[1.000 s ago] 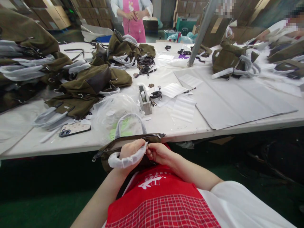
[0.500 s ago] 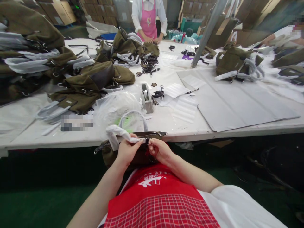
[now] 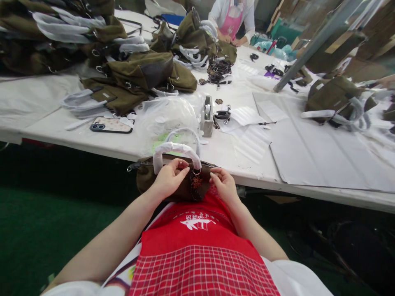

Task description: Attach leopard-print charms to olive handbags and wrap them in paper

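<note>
An olive-brown bag [image 3: 148, 177] rests against the table's front edge, above the red apron, its front handle [image 3: 175, 149] wrapped in white. From a metal ring at the handle's right base hangs a dark strap with a brown charm [image 3: 196, 181]. My left hand [image 3: 169, 179] is in front of the bag, left of the charm, thumb and fingertips slightly apart with nothing visible between them. At the bag's right end is my right hand [image 3: 224, 185], thumb and fingers closed together by its edge; what they pinch, if anything, is too small to tell.
Behind the bag lie clear plastic bags [image 3: 166, 117] and a tape dispenser [image 3: 207, 117]. A phone [image 3: 111, 124] and piled olive bags [image 3: 138, 70] are at left. Black straps [image 3: 222, 115] and grey sheets [image 3: 321, 144] lie rightward. A person in a pink apron [image 3: 231, 24] stands across the table.
Both hands have come off the handle's right base and moved apart. The handle now stands upright, and the charm shows between the hands. The view has shifted left and down.
</note>
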The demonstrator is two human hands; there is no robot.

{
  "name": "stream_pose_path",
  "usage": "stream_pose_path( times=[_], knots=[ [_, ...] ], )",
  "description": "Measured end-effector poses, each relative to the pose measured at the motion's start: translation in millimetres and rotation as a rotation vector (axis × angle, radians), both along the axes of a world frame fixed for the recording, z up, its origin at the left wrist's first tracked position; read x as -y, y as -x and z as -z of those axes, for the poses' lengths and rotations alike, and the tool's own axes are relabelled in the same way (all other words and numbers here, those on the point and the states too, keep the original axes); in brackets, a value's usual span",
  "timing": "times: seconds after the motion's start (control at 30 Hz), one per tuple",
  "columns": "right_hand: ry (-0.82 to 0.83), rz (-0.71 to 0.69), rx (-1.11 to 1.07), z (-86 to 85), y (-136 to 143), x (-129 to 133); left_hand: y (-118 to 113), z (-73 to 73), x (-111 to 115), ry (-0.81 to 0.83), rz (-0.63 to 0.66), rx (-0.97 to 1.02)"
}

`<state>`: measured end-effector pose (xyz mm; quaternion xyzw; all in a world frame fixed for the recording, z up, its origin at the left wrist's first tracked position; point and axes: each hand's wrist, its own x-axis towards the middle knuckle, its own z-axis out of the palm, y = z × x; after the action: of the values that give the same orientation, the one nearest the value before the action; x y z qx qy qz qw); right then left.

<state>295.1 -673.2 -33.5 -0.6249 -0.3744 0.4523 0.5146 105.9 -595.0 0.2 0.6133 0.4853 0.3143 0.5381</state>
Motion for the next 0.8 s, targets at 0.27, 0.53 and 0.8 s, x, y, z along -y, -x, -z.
stream_pose_path(
  times=[0.27,0.53,0.8],
  knots=[
    [-0.045,-0.247,0.041,-29.8,21,18,8,-12.6,50,0.351,0.266,0.163],
    [-0.136,-0.31,0.182,-49.7,30,25,13,-14.8,50,-0.217,0.305,-0.259],
    [-0.232,-0.344,0.352,-43.7,37,28,6,5.7,55,-0.174,0.55,-0.345]
  ],
)
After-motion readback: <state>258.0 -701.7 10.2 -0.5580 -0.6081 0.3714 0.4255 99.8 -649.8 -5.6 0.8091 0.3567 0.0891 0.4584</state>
